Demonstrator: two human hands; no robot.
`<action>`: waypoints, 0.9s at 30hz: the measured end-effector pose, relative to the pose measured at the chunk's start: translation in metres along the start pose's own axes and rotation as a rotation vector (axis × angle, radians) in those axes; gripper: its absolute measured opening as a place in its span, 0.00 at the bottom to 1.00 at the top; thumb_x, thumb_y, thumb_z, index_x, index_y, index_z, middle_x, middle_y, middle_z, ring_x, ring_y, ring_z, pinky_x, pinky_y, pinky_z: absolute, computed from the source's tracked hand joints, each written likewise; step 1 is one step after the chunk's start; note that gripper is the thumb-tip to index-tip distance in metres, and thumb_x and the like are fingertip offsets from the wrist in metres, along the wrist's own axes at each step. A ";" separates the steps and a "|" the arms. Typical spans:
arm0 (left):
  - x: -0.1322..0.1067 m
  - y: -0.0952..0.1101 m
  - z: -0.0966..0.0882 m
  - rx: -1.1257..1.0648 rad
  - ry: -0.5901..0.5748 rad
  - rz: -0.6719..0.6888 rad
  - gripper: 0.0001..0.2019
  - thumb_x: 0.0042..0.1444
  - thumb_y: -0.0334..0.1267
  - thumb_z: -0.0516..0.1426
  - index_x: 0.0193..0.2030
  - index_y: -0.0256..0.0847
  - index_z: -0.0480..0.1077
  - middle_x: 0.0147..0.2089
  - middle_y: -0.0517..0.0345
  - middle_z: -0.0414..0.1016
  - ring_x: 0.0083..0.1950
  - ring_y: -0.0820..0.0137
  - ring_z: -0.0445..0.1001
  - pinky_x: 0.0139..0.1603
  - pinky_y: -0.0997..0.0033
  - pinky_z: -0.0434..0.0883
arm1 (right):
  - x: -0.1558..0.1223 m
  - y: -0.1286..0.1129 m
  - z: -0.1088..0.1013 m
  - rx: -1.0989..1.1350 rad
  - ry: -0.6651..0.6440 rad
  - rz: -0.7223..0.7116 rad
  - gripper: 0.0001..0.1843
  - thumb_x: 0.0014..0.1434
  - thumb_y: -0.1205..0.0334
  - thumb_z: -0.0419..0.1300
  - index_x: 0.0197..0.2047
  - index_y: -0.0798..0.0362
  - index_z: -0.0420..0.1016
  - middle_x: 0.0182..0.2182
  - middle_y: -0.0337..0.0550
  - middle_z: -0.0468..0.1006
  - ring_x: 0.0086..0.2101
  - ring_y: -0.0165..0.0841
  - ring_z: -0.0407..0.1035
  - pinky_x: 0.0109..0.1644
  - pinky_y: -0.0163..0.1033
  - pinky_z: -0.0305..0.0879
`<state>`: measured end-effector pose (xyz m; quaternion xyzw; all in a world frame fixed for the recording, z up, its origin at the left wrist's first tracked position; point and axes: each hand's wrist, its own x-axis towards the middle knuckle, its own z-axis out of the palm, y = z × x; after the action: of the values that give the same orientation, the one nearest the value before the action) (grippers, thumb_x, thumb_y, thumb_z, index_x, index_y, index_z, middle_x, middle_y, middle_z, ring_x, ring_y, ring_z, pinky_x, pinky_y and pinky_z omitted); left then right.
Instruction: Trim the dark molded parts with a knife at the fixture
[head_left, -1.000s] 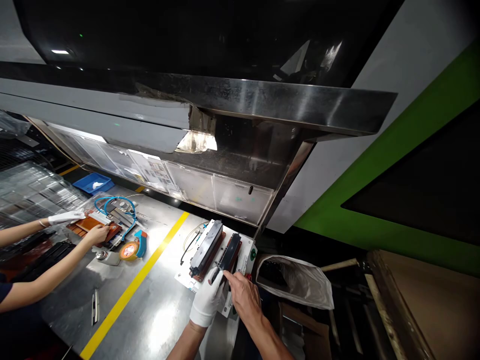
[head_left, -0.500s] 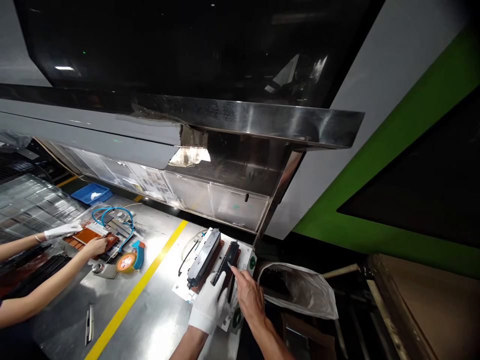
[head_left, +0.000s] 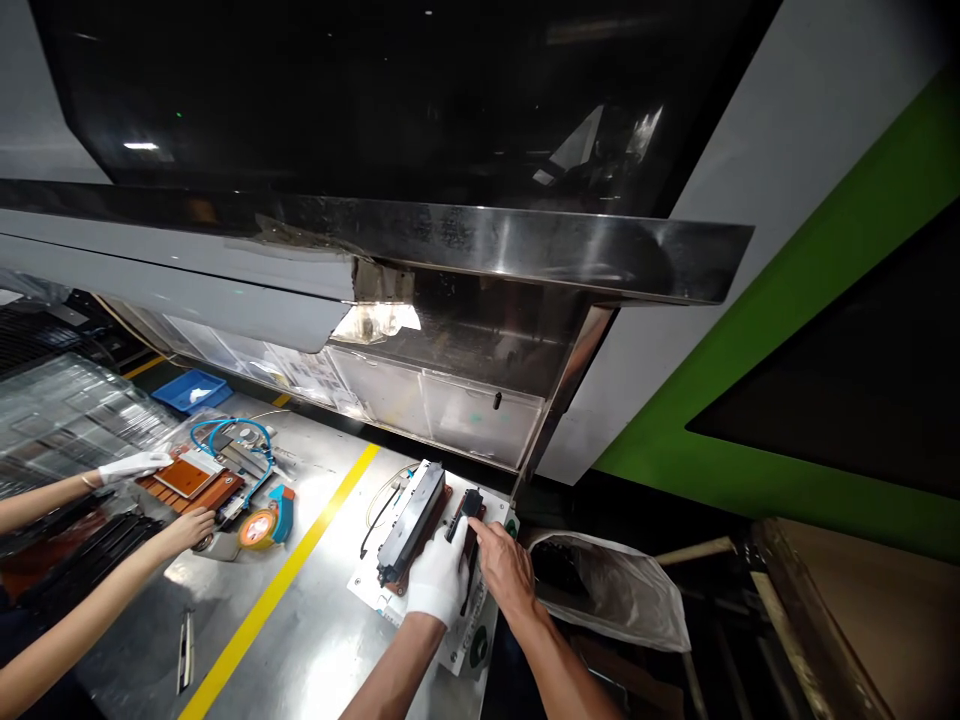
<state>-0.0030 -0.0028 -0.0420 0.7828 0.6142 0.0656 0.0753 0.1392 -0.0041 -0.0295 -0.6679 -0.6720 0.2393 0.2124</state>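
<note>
My left hand [head_left: 439,582], in a white glove, lies over the near part of a long black plastic part [head_left: 466,508], its fingers closed about it. That part sits in a brown holder on a white fixture plate [head_left: 364,592]. Bare, my right hand [head_left: 507,566] touches the part's right side with a stretched index finger; its other fingers are bent and hold nothing visible. Left of my glove, a long grey-and-black block [head_left: 412,525] stands on the same plate. My hands hide the near end of the black part.
A co-worker's hands [head_left: 187,530] work at a brown fixture [head_left: 217,492] on the left. A tape dispenser [head_left: 268,522] and a utility knife [head_left: 185,650] lie on the metal table [head_left: 315,640]. A lined bin [head_left: 637,590] stands right; a steel ledge [head_left: 525,240] overhangs.
My left hand has slid forward along the black part, covering more of it. My right index finger remains by its right side. The co-worker's nearer hand has shifted down the brown fixture.
</note>
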 end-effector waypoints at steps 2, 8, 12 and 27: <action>0.000 0.001 -0.004 -0.050 0.008 0.002 0.29 0.61 0.34 0.48 0.70 0.49 0.57 0.54 0.44 0.75 0.45 0.51 0.79 0.36 0.52 0.80 | -0.001 0.007 0.004 0.018 0.020 0.016 0.25 0.68 0.65 0.46 0.62 0.38 0.71 0.48 0.43 0.80 0.40 0.35 0.76 0.41 0.37 0.64; -0.042 -0.014 -0.012 -0.130 0.441 0.274 0.10 0.61 0.32 0.55 0.48 0.39 0.73 0.54 0.44 0.75 0.57 0.58 0.74 0.57 0.55 0.76 | -0.030 0.042 0.028 0.464 0.268 0.244 0.27 0.67 0.51 0.47 0.64 0.50 0.67 0.52 0.54 0.79 0.51 0.46 0.74 0.53 0.47 0.68; -0.078 -0.044 -0.032 -0.108 0.670 0.154 0.02 0.59 0.30 0.59 0.35 0.40 0.72 0.41 0.47 0.75 0.42 0.64 0.75 0.42 0.59 0.77 | -0.060 0.051 0.040 0.520 0.209 0.255 0.26 0.64 0.50 0.50 0.62 0.50 0.67 0.51 0.54 0.79 0.49 0.47 0.75 0.52 0.50 0.69; -0.261 -0.133 0.060 -0.469 0.363 -0.827 0.32 0.65 0.47 0.49 0.74 0.51 0.45 0.59 0.37 0.74 0.50 0.55 0.82 0.46 0.54 0.81 | -0.207 0.065 0.205 0.324 -0.426 0.317 0.28 0.46 0.70 0.58 0.50 0.43 0.83 0.50 0.45 0.83 0.54 0.44 0.74 0.61 0.43 0.67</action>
<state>-0.1800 -0.2272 -0.1298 0.4125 0.8446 0.3013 0.1607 0.0706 -0.2193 -0.2247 -0.6568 -0.5419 0.5080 0.1303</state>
